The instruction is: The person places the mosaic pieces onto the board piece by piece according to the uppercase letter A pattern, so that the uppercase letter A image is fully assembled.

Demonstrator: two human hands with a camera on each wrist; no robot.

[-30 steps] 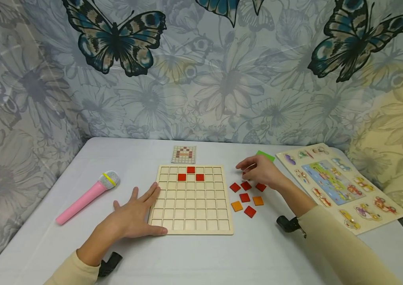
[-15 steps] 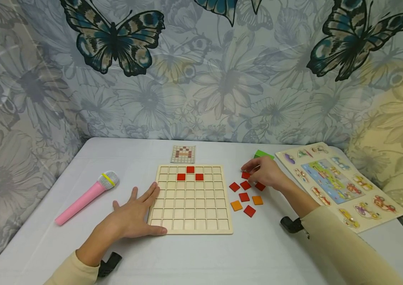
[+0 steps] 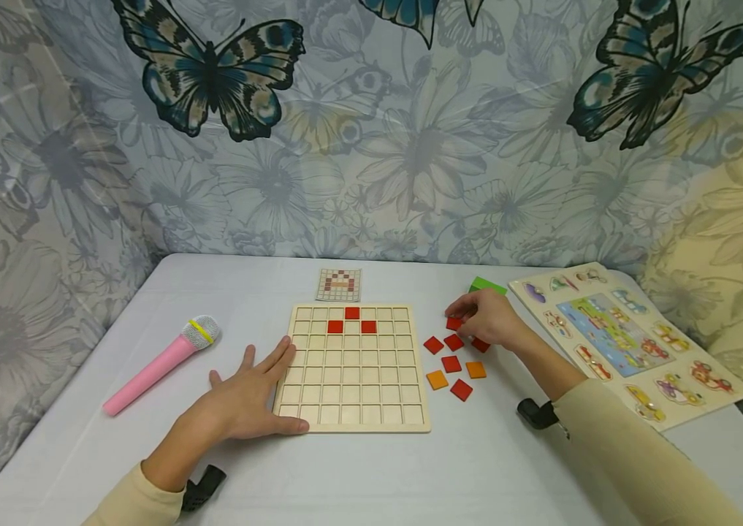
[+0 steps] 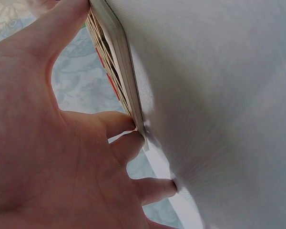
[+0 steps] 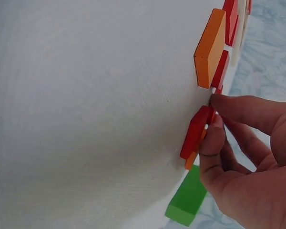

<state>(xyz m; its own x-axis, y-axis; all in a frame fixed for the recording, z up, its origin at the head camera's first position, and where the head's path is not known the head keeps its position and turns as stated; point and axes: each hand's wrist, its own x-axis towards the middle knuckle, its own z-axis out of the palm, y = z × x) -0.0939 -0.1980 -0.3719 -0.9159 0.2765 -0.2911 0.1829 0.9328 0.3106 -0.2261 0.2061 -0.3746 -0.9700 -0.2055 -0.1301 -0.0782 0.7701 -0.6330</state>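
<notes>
My left hand (image 3: 249, 398) lies with spread fingers along the left edge of a wooden grid board (image 3: 351, 376); thumb and fingertips touch its frame. In the left wrist view the fingers (image 4: 121, 124) meet the board's edge (image 4: 128, 76). Three red square tiles sit in the board's upper cells, one of them the top red tile (image 3: 352, 313). Right of the board, my right hand (image 3: 492, 318) pinches a red tile (image 3: 454, 323) between thumb and fingers, close over the table. Around it lie several loose red tiles (image 3: 451, 364) and orange tiles (image 3: 437, 380).
A small pattern card (image 3: 338, 285) lies behind the board. On the left is a pink toy microphone (image 3: 161, 369). A picture puzzle board (image 3: 627, 343) stretches along the right, with a green block (image 3: 488, 285) beside its far corner.
My right hand has shifted slightly right and its fingers have drawn in around the red tile. My left hand and the board have stayed in place.
</notes>
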